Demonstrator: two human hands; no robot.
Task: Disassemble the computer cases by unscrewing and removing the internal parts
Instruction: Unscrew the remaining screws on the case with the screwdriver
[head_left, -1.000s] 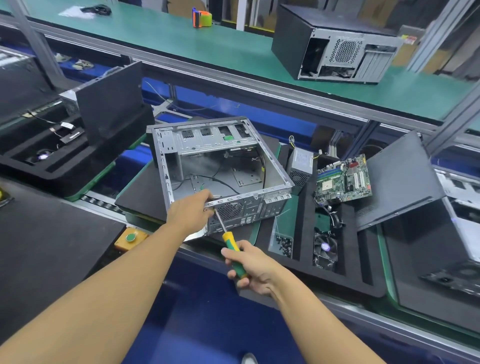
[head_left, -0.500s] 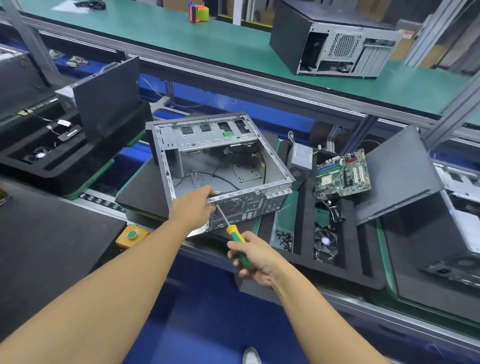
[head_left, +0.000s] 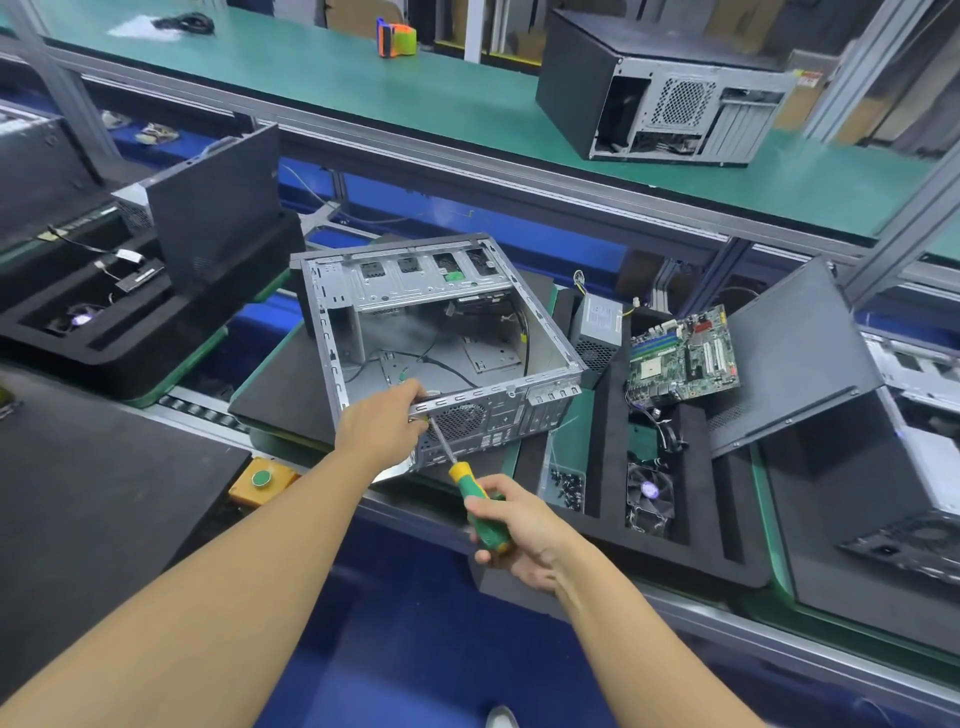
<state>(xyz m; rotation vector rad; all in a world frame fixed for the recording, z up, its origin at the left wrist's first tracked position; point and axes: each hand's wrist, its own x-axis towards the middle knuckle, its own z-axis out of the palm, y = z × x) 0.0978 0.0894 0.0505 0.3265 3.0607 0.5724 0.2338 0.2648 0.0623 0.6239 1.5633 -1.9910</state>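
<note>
Bright even overhead light, soft shadows, sharp centre, wide-angle bending at edges

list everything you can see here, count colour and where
case: 1, grey, open, centre mat
screwdriver: 1, green-yellow handle, tip at case rear
motherboard: 1, green, right foam tray
power supply: 1, grey, between case and motherboard
fans: 2, black, one in each foam tray
screws: many, black, tray pocket right of case
panels: 2, black, one leaning at each tray
black case: 1, far green bench
tape dispenser: 1, orange-green, far bench
button: 1, green, yellow box
left hand: grips case rear edge
right hand: holds screwdriver handle
</note>
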